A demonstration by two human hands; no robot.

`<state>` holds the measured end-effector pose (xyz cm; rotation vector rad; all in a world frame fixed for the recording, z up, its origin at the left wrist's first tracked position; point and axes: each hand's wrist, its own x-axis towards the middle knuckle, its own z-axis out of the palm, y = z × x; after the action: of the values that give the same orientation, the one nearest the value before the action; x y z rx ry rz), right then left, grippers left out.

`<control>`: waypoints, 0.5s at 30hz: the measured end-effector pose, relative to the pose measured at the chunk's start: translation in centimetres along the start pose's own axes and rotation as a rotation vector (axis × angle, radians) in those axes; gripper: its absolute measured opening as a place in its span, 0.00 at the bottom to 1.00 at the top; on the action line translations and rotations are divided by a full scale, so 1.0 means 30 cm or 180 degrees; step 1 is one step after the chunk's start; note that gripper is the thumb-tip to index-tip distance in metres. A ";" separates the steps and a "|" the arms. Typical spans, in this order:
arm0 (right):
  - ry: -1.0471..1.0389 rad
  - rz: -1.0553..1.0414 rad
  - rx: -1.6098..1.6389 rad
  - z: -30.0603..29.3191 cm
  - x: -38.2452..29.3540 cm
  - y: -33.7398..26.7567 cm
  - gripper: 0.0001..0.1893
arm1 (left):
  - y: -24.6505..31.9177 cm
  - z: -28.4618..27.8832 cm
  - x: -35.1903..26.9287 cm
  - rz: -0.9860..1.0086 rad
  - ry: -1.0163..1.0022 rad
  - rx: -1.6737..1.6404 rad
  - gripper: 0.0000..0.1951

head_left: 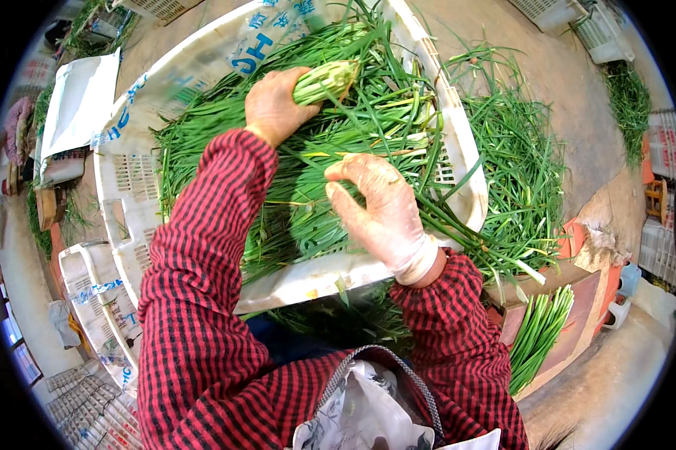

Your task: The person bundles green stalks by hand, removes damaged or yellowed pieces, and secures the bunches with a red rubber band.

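My left hand (pixel 279 104) grips a bundle of garlic chives (pixel 328 81), its pale cut ends pointing right and its green leaves trailing left. It is held over a large white plastic crate (pixel 476 191) with slotted walls and blue lettering. Loose chives (pixel 338 140) fill much of the crate, most of them lying crosswise. My right hand (pixel 380 214), in a thin pale glove, hovers above the crate's near right part. Its fingers are curled, with a gap between thumb and forefinger and nothing held. Several long stalks (pixel 473 236) hang over the crate's near right corner, beside my right wrist.
A heap of loose chives (pixel 518 180) lies on the floor right of the crate. A neat bunch (pixel 540 337) leans against a wooden box (pixel 568 287) at my right. More white crates (pixel 99 304) stand at my left. A white sheet (pixel 79 101) lies at the far left.
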<state>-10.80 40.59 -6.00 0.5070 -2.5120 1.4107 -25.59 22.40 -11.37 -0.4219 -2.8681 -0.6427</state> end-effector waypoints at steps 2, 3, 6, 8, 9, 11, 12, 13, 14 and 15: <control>0.0126 0.0229 0.0155 -0.002 -0.004 -0.010 0.08 | -0.066 -0.016 -0.077 -0.0113 0.0522 -0.0420 0.29; 0.0199 0.0300 0.0209 0.003 -0.006 0.007 0.08 | -0.076 -0.060 -0.103 -0.0494 0.0484 -0.1495 0.28; 0.0006 0.0558 0.0023 -0.009 -0.001 0.041 0.20 | -0.189 -0.218 -0.173 -0.1279 0.1068 -0.3134 0.25; -0.0042 0.0855 -0.0027 0.019 -0.014 0.084 0.35 | -0.224 -0.374 -0.231 -0.1563 0.1635 -0.3586 0.24; -0.0056 0.1020 -0.0061 0.029 -0.018 0.110 0.38 | -0.238 -0.439 -0.269 -0.1592 0.1995 -0.3692 0.24; -0.0066 0.1088 -0.0390 0.023 -0.005 0.122 0.36 | -0.336 -0.573 -0.355 -0.1153 0.2104 -0.3780 0.22; 0.0039 0.1055 -0.0354 0.023 0.004 0.127 0.35 | -0.324 -0.648 -0.388 -0.1093 0.2376 -0.3733 0.20; 0.0146 0.1034 -0.0324 0.015 0.007 0.124 0.33 | -0.304 -0.731 -0.421 -0.1034 0.2636 -0.3690 0.18; 0.0359 0.0819 -0.0382 0.005 0.005 0.120 0.30 | -0.310 -0.816 -0.461 -0.0792 0.2411 -0.3600 0.17; 0.0478 0.0780 -0.0396 -0.005 0.003 0.096 0.29 | -0.288 -0.894 -0.484 -0.0685 0.2439 -0.3527 0.18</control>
<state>-12.01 42.07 -8.14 0.0688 -2.5849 1.3034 -11.75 -0.31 5.90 0.0480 -1.6351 -1.8952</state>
